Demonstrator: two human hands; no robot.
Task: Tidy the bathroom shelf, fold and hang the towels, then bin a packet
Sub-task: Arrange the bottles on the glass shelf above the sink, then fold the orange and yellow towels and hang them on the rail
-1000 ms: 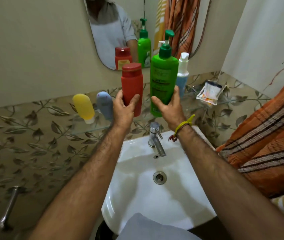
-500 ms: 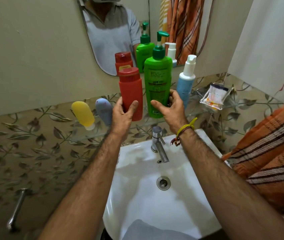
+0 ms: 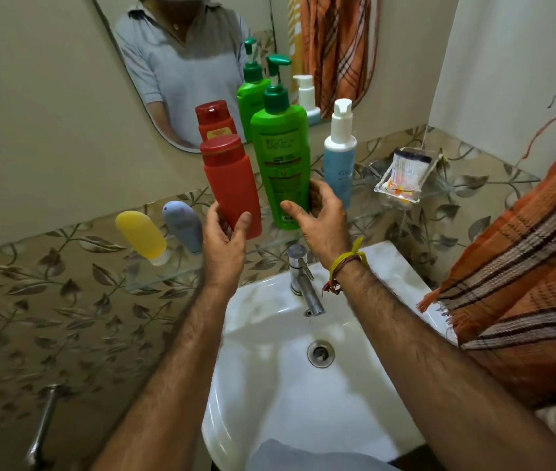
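Note:
A red bottle point(image 3: 230, 185) and a tall green pump bottle point(image 3: 283, 158) stand side by side at the glass shelf point(image 3: 167, 273) above the sink. My left hand point(image 3: 224, 246) wraps the red bottle's lower end. My right hand point(image 3: 320, 222) cups the base of the green one. Right of them stands a blue-and-white pump bottle point(image 3: 339, 161), and further right a clear packet point(image 3: 403, 180) lies on the shelf. A yellow bottle point(image 3: 140, 236) and a grey-blue bottle point(image 3: 183, 226) lean at the shelf's left end. An orange striped towel point(image 3: 524, 283) hangs at the right.
A white sink point(image 3: 269, 385) with a chrome tap point(image 3: 300, 277) sits directly below the shelf. The mirror point(image 3: 181, 62) on the wall reflects the bottles and a person's grey shirt. A metal bar point(image 3: 42, 430) sticks out of the tiled wall at lower left.
Both bottles have come down from mid-air to the shelf, close together. My fingers sit looser around their bases than before. The view has shifted slightly.

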